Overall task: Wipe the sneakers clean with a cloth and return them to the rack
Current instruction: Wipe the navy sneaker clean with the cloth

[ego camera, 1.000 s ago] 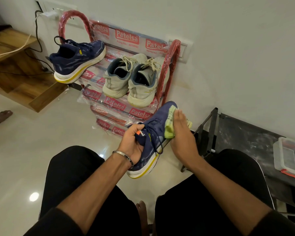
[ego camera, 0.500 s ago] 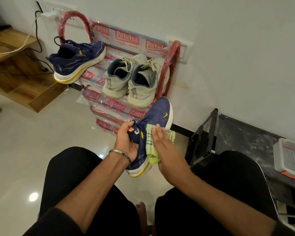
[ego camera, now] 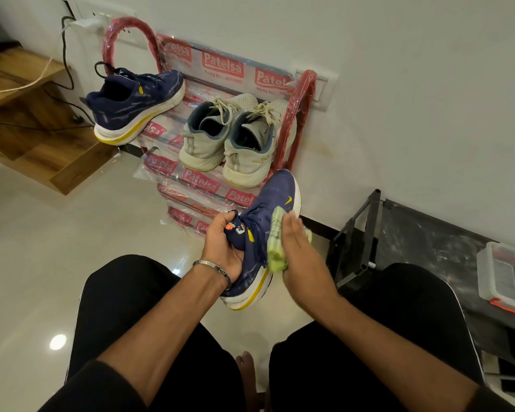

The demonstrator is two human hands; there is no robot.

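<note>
My left hand (ego camera: 225,248) clutches the navy yellow-soled sneaker (ego camera: 259,236) at its collar, above my lap; right hand (ego camera: 299,251), fingers flat, presses the green checked cloth (ego camera: 275,248) on its side. I'd wipe w/ long firm strokes, toe to heel.

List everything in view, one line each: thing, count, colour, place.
held sneaker: 1, navy, white-yellow sole, between the hands
cloth: 1, yellow-green, against the held sneaker
racked sneaker: 1, navy, rack top, left end
grey sneakers: 2, pale grey, rack top, right
rack: 1, red, plastic-wrapped, at wall
plastic box: 1, clear, red clips, far right
left hand: grips the sneaker's heel
right hand: presses the cloth
</note>
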